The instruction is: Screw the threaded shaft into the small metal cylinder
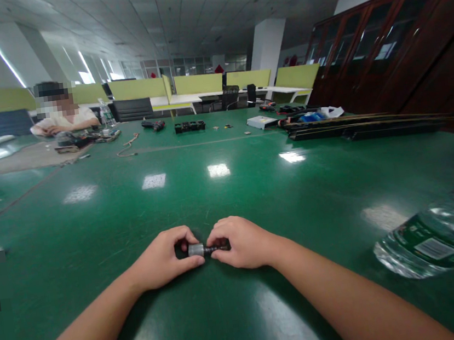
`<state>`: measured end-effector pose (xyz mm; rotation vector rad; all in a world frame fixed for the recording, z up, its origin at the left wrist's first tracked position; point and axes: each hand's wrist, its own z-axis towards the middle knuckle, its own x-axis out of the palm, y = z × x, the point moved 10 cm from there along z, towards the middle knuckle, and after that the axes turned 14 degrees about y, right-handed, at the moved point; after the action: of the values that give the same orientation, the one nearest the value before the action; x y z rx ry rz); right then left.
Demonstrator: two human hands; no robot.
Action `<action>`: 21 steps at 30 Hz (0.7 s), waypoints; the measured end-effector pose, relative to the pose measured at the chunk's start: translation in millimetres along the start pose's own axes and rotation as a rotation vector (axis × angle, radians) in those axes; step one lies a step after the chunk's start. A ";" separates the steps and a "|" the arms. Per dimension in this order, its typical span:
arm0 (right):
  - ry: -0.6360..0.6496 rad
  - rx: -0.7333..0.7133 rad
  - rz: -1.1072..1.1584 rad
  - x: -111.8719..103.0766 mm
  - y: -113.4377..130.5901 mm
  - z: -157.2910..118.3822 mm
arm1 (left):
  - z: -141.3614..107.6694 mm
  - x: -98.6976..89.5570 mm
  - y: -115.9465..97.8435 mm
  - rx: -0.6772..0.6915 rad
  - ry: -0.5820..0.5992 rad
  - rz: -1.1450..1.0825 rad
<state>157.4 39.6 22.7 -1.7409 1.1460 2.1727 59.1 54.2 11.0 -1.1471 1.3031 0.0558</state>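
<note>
Low over the green tabletop, my left hand pinches a short silver metal cylinder between thumb and fingers. A thin dark ridged shaft runs from the cylinder's right end toward my right hand. The thumb and fingertips of that hand are closed around the shaft and hide part of it. Both pieces lie in one line, roughly level. I cannot tell whether the shaft is a screw or carries a spring.
A large clear water bottle lies at the right on the green table. Farther back are a power drill, a black tray-like part, a silver box and long dark bars. Another person sits at the far left.
</note>
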 end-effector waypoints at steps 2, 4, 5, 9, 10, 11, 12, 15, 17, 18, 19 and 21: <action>0.001 0.009 0.006 0.3 -0.9 0.0 | 0.1 0.3 0.0 0.000 0.003 0.001; 0.000 0.014 0.012 0.1 -1.2 -0.1 | 0.2 0.4 -0.3 0.005 0.003 0.004; 0.000 0.015 0.013 -0.1 -1.2 -0.2 | 0.2 0.5 -0.4 0.006 0.003 0.006; 0.002 0.025 0.016 -1.3 -1.9 -1.3 | 0.3 0.5 0.3 0.000 0.002 0.007; 0.004 0.028 0.019 -1.5 -2.2 -1.6 | 0.3 0.2 0.3 0.000 0.001 0.006; 0.008 0.031 0.025 -1.6 -2.6 -1.8 | 0.3 0.0 0.2 0.001 0.000 0.004; 0.013 0.035 0.030 -1.6 -3.1 -2.0 | 0.3 -0.2 0.1 0.002 -0.001 0.001; 0.025 0.052 0.044 -1.4 -4.7 -2.3 | 0.2 -0.8 -0.1 0.006 -0.004 -0.001; 0.026 0.057 0.049 -1.7 -5.4 -2.5 | 0.1 -0.8 -0.2 0.008 -0.004 0.004; 0.024 0.058 0.049 -2.0 -5.6 -2.6 | 0.1 -0.8 -0.3 0.008 -0.005 0.006; 0.023 0.058 0.048 -2.2 -5.8 -2.8 | 0.2 -0.8 -0.2 0.006 -0.005 0.006; 0.022 0.060 0.043 -2.7 -6.6 -3.4 | 0.4 -0.6 0.2 -0.001 -0.004 0.004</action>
<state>164.5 43.1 21.8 -1.7354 1.2521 2.1253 59.0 54.9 11.3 -1.1442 1.3018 0.0621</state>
